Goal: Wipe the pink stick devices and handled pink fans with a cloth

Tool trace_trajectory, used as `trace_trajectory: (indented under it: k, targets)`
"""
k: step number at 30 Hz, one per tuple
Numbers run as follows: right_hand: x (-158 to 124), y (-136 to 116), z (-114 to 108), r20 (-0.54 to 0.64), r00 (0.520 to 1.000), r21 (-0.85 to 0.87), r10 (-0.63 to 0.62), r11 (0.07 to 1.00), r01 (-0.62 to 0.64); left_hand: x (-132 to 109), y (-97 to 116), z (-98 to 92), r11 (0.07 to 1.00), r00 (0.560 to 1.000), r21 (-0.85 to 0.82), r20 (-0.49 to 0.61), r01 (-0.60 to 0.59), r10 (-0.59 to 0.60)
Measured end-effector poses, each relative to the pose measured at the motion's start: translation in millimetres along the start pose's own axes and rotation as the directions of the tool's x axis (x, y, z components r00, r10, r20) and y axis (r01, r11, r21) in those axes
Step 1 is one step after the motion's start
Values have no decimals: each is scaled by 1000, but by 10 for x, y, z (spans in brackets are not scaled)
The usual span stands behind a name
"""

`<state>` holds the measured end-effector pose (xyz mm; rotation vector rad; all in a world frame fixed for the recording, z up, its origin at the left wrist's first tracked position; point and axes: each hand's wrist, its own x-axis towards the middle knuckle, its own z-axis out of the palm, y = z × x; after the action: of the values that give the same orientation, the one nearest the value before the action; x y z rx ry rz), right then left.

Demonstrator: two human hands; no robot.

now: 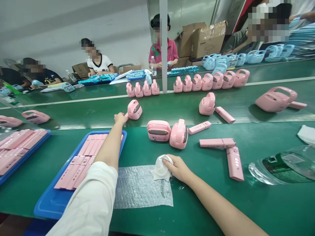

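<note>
My left hand (pixel 119 118) reaches far forward over the green belt, its fingers closed on the end of a pink stick-shaped piece (pixel 126 116). That piece is mostly hidden and meets the side of a pink handled device (pixel 134 110) with a dark front panel. My right hand (pixel 179 167) pinches a crumpled white cloth (pixel 161 170) over the right edge of a bubble-wrap sheet (pixel 145 193). Just beyond the cloth are two more pink devices, one lying with its dark panel (pixel 158 132) toward me, the other with its handle upright (pixel 178 136).
A blue tray (pixel 46 201) of pink sticks lies left, partly under my left arm; another tray (pixel 46 133) is farther left. Loose pink sticks (pixel 235 164) and a clear bottle (pixel 283 168) lie right. Pink devices line the belt (pixel 172 108). Several people work across it.
</note>
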<state>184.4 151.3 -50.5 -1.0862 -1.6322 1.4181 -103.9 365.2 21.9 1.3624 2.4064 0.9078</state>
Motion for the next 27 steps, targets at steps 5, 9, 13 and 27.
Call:
trace_trajectory:
  k: [5, 9, 13, 27]
  targets:
    - [5, -28, 4, -27, 997, 178, 69, 982, -63, -338, 395, -249, 973, 961, 17, -153, -229, 229]
    - [7, -31, -12, -46, 988, 353, 147, 928, -121, -927, 621, -282, 658, 617, -24, 322, -753, 718]
    - [-43, -73, -51, -59, 972, 512, 230, 842, -168, -1377, 689, -279, 531, 453, 70, 622, -845, 639]
    - [-304, -127, -144, -721, 653, 9, -230, 940, 341, -2530, -102, -638, 656, 853, -754, 368, 40, 370]
